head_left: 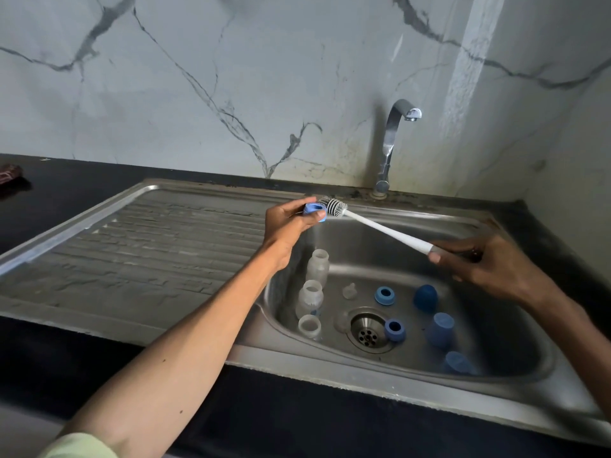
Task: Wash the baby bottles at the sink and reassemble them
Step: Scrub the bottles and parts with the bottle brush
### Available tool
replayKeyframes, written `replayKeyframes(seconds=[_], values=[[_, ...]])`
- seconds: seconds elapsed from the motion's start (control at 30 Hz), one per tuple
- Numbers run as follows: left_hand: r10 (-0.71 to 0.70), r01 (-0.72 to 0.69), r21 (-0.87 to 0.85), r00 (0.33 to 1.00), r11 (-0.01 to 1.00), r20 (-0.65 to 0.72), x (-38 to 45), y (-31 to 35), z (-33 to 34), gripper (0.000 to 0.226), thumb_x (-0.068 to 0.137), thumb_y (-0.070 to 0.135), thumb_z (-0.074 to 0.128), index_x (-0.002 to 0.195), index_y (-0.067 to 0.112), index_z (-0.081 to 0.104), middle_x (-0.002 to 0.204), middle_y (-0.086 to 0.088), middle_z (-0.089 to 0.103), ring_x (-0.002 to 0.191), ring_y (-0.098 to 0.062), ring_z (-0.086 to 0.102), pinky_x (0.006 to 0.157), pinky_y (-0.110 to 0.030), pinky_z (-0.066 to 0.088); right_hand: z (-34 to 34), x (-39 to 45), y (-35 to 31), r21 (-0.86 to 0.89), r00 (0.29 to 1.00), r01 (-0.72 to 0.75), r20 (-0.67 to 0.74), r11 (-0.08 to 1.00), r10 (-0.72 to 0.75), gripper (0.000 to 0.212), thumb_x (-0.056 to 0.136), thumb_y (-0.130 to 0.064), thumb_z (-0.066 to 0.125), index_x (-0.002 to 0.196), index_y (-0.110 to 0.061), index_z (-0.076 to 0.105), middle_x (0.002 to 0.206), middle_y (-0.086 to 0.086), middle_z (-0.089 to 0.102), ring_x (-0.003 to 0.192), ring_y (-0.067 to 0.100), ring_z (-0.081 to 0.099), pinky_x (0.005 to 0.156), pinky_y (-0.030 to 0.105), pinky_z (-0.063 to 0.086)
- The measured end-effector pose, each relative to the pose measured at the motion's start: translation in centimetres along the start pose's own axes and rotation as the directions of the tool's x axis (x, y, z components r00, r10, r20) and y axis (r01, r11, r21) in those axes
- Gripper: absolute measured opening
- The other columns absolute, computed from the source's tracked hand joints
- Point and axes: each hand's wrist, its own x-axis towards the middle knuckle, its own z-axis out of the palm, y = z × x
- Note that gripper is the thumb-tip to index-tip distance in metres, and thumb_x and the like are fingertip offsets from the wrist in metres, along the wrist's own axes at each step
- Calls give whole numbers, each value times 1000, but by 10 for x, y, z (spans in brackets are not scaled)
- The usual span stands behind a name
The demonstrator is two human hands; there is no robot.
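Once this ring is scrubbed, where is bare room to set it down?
The ribbed drainboard left of the basin is bare. The basin floor is crowded: bottles left, blue caps right, rings around the drain.

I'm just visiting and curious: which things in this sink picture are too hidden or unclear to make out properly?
Head view, the only one:
- Blue ring: the left hand wraps it, so its inside is hidden.
- Brush handle end: covered by the right hand.
- Lowest blue cap: blurred.
- Clear teat: too small and see-through for detail.
- Dark object on the counter: cut off by the left edge.
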Motion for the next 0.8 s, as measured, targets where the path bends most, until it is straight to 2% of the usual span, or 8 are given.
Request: replayKeyframes(seconds=[0.07, 0.17, 0.3, 0.4, 0.5, 0.57, 0.67, 0.8], values=[[-47, 46, -92, 999, 995, -1, 0, 4, -3, 42, 77, -10, 76, 118, -4, 68, 102, -18, 71, 95, -25, 71, 90, -36, 59, -5, 0, 1, 4, 1000, -8, 25, 1000, 7, 46, 79, -51, 60, 121, -32, 66, 72, -11, 65, 76, 7, 61, 71, 27, 45], [-62, 68, -103, 997, 992, 55, -5, 6, -1, 42, 81, -11, 72, 122, -6, 65, 103, -17, 71, 97, -25, 70, 90, -37, 59, -5, 0, 4, -9, 999, 3, 32, 1000, -2, 45, 79, -50, 60, 121, -33, 66, 78, -7, 69, 82, 7, 63, 81, 32, 49], [-69, 77, -135, 996, 988, 57, -5, 5, 1, 41, 81, -13, 70, 121, -5, 65, 105, -18, 69, 98, -26, 68, 89, -35, 59, 0, 3, 4, -19, 1000, 13, 26, 1000, -12, 38, 86, -37, 66, 123, -29, 65, 84, -12, 68, 85, 5, 62, 77, 25, 45], [-100, 99, -211, 995, 973, 6, 1, 6, -3, 39, 82, -12, 70, 120, -7, 64, 109, -21, 68, 103, -28, 67, 89, -36, 58, -5, 2, 4, -4, 1000, 8, 21, 1000, -8, 39, 84, -33, 69, 123, -29, 66, 79, -12, 69, 83, 6, 64, 81, 30, 49], [-107, 107, -232, 994, 967, 13, 1, 4, -1, 33, 83, -10, 70, 116, -5, 67, 106, -16, 71, 99, -24, 69, 89, -33, 59, -8, 2, 3, -9, 1000, -16, 18, 1000, 16, 37, 84, -33, 70, 120, -30, 66, 80, -12, 69, 85, 7, 64, 86, 34, 50], [-110, 116, -242, 993, 963, 40, -1, 2, 1, 30, 83, -11, 70, 111, -1, 70, 104, -12, 73, 96, -20, 71, 90, -32, 58, -5, 0, 1, -25, 1000, -22, 7, 999, 22, 37, 84, -35, 69, 121, -30, 66, 86, -10, 70, 91, 9, 63, 91, 37, 49], [-129, 143, -268, 989, 953, 69, 0, 0, 2, 26, 85, -10, 67, 106, 4, 72, 102, -10, 74, 94, -21, 72, 92, -35, 57, 0, 1, -2, -51, 1000, -6, -6, 999, 6, 41, 84, -36, 69, 124, -28, 64, 106, -4, 70, 101, 13, 62, 94, 36, 48], [-151, 147, -326, 988, 934, 12, 7, -3, -1, 16, 88, -5, 65, 104, -1, 70, 100, -14, 72, 92, -23, 72, 93, -39, 57, -7, -1, -4, -44, 1000, -19, -3, 999, 19, 47, 78, -40, 72, 124, -32, 64, 118, -1, 68, 105, 15, 61, 95, 39, 49]])
